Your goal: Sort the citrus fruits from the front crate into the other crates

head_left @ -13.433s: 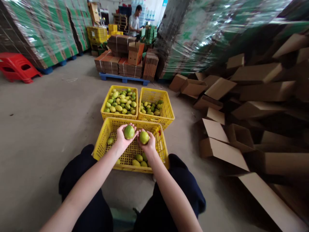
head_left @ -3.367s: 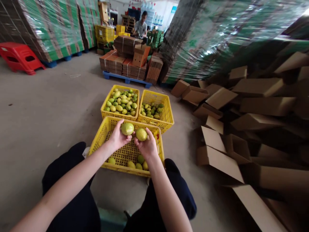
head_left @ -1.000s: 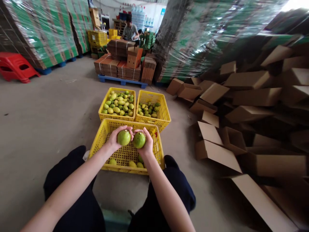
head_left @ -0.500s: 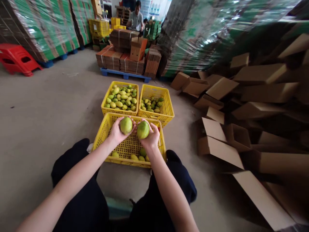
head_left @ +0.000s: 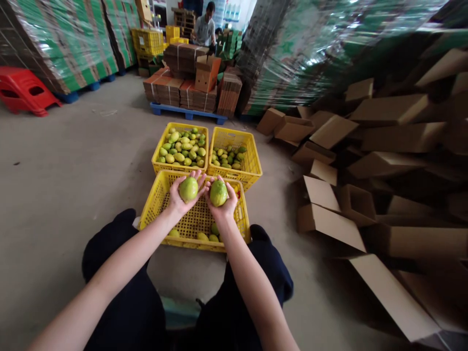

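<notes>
My left hand [head_left: 177, 201] cradles a yellow-green lemon [head_left: 188, 189] in its upturned palm, fingers partly extended. A greener lemon [head_left: 218, 193] rests in my right hand [head_left: 227, 209], held close beside the first. Both hands are above the near yellow crate [head_left: 149, 202], whose perforated floor shows between my arms. Several lemons [head_left: 203, 236] lie along its near side, partly covered by my right forearm. Just beyond, the far left crate [head_left: 157, 165] is heaped with green and yellow lemons, while the far right crate [head_left: 252, 168] contains a lower layer of mostly green ones.
Empty cardboard boxes [head_left: 334, 226] are piled on the floor at the right. Behind the crates, a blue pallet [head_left: 188, 113] bears flattened cartons. A red stool [head_left: 29, 90] and wrapped pallet loads [head_left: 73, 44] stand at left. Another person [head_left: 204, 30] is at the back.
Both lemons have turned a little in my hands, and my left fingers have spread further. The view has shifted slightly; the crates have stayed put.
</notes>
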Action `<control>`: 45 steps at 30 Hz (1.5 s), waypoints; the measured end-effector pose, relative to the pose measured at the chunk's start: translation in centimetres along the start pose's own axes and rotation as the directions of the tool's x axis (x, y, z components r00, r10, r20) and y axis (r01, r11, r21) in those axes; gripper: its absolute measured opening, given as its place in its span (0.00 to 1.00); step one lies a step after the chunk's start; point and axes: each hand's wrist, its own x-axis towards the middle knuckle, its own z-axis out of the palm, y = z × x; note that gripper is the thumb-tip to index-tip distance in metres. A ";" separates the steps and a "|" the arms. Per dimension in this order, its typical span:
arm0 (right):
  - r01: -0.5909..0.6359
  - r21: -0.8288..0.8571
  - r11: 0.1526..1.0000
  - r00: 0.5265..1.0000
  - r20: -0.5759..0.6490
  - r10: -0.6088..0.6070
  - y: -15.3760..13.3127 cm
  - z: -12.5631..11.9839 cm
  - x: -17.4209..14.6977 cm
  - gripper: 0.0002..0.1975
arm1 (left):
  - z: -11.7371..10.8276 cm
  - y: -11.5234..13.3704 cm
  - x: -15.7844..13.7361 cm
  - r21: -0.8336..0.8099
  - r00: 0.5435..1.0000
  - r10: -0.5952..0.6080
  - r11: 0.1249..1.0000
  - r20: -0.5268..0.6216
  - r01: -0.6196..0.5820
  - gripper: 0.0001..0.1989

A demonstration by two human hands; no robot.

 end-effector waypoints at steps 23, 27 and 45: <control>0.478 -0.623 0.619 0.872 0.424 -0.246 1.2 0.0 -2.1 0.25 | -1.3 -1.4 2.1 0.101 0.988 0.051 0.994 -0.145 -0.036 0.08; 0.391 -0.561 0.729 0.908 0.362 -0.208 -0.5 -0.1 -1.7 0.17 | 0.6 -0.3 1.2 0.204 0.975 0.223 0.955 -0.024 -0.213 0.10; 0.096 -0.267 0.959 0.991 -0.064 -0.117 -4.2 -0.8 -1.6 0.15 | -11.0 -3.9 0.3 0.478 0.947 -0.182 0.828 -0.265 0.293 0.14</control>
